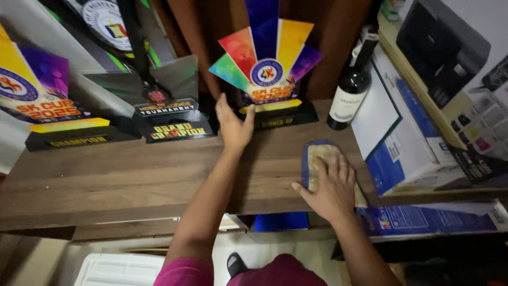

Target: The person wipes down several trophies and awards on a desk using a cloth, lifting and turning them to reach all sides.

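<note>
A long brown wooden counter (121, 180) runs across the room, and everything stands on it. At its right end lies a big white and blue box (407, 148), flat on its side, with a black printer (439, 47) on a shelf above it.

Three trophies stand in a row at the back of the counter. The left trophy (39, 100) is yellow and purple on a black base. The middle trophy (164, 106) is dark and shiny. The fan trophy (267, 58) has bright stripes like a rainbow that spread out from a round badge. A dark wine bottle (352, 87) stands upright just beside it, on the right.

The person's left hand (233, 124) reaches to the base of the fan trophy. Its fingers are spread wide, and the thumb touches the front edge of the black base. It grips nothing.

The right hand (330, 185) lies flat near the front edge of the counter. Its fingers are spread and press down on a small blue and yellow cloth (316, 154). The cloth lies flat on the wood, in front of the bottle.
</note>
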